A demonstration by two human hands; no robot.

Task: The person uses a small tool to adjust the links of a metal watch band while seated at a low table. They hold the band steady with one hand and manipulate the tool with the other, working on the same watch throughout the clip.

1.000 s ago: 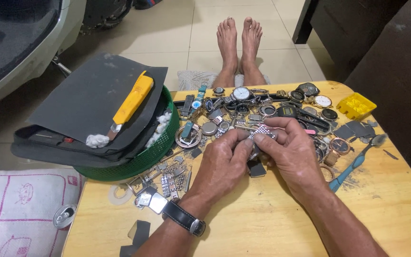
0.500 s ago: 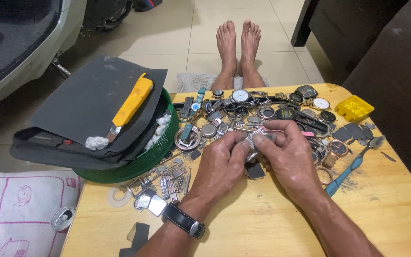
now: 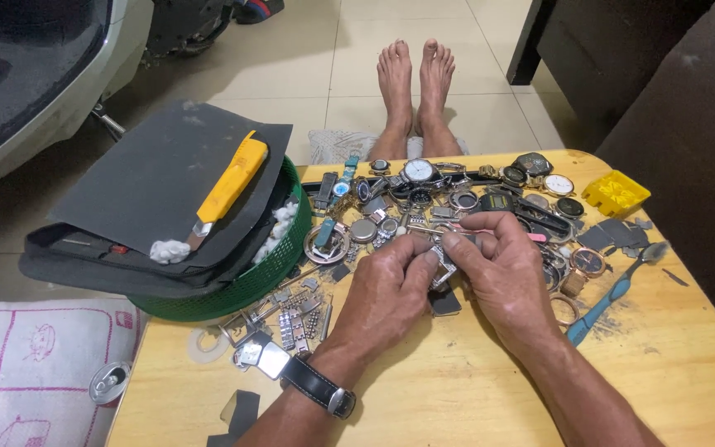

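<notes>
- My left hand and right hand pinch the small silver metal watch case between them, fingers clamped on it
- It sits centred, equally near both, above the yellow wooden surface

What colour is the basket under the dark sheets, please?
Green basket, seen in the head view.

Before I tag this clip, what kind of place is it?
Probably a home or informal watch-repair spot, worked sitting on the floor: a low wooden table strewn with watch parts, bare feet on floor tiles, and a parked scooter alongside. Both hands hold a small metal watch piece.
</notes>
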